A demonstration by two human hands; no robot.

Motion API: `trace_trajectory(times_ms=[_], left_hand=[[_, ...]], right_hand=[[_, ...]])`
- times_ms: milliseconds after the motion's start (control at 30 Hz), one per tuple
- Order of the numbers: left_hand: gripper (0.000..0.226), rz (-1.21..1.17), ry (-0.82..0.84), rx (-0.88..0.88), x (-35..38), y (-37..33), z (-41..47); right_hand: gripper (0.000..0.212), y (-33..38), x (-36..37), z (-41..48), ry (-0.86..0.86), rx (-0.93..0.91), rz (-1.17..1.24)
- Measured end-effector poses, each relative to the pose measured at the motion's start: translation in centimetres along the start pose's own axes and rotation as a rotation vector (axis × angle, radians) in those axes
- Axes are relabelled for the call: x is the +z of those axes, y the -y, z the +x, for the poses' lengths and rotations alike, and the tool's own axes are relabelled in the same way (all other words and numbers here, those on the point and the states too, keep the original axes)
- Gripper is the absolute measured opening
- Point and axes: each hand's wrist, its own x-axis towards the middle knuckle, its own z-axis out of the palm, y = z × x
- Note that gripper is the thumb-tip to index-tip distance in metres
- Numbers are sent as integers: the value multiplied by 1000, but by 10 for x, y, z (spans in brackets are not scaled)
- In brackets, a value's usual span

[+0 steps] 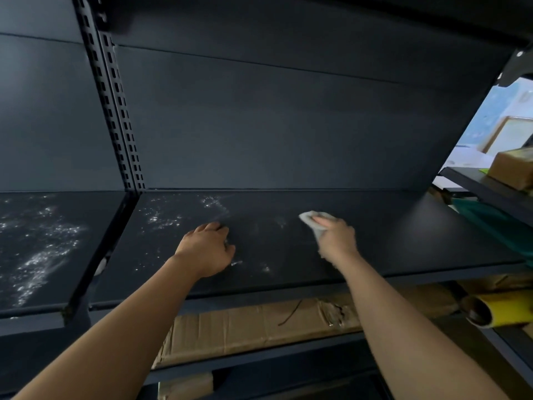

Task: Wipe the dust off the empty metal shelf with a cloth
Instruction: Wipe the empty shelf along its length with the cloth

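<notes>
The fingers of your right hand curl round the pale cloth, pressing it on the dark shelf at your 1 o'clock. Your left hand rests at 11 o'clock, fingers loosely bent together and holding nothing, with white dust at its 10 o'clock.

Cloth is mostly buried under the right hand; I only get a pale corner past the fingers. Left hand: fingertips tuck under the knuckles, so I can't tell if they hold anything. Pale blob in the gap left of the left fingers, unreadable. Nearer me than both sets of fingers, the cardboard box is half hidden by the metal shelf lip and both arms. Far right of the right fingers, the yellow roll and brown parcel run off the edge, blurred.
</notes>
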Motion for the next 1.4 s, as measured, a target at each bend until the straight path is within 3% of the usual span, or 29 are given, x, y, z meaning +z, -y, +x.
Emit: trace_trajectory(times_ms=[133,233,300,400,500,667,800,867,967,1167,1267,1300,1400], left_hand=[[56,7,2,-18,-1,-3,4],[54,10,-14,-19,-2,-4,6],[54,6,-20,-28,-3,-1,8],[53,11,-33,-52,-4,1,14],[53,23,-22,-74,-5,1,21],[56,6,-29,-87,-1,10,25],[57,-5,-34,-90,0,12,27],[57,-1,-31,-93,1,12,28],[58,-8,-39,-96,3,11,27],[54,-82,-60,-104,-6,16,24],[52,-117,-112,-103,-10,22,16],[52,-91,-109,-102,-11,25,13],[58,-1,-65,-140,-8,36,5]], right_hand=[[48,71,23,-2,1,-239,106],[38,100,13,-1,116,-189,432],[30,85,5,9,-46,-125,551],[35,15,1,29,-212,37,360],[36,-42,-6,30,-81,265,127],[42,-61,-8,58,-49,362,-23],[25,-27,1,81,44,301,59],[32,3,5,86,71,230,91],[47,52,22,88,78,-29,90],[43,100,44,70,158,-280,385],[39,64,34,74,-84,-131,515],[43,44,28,76,-134,-46,461],[43,18,18,74,-81,129,277]])
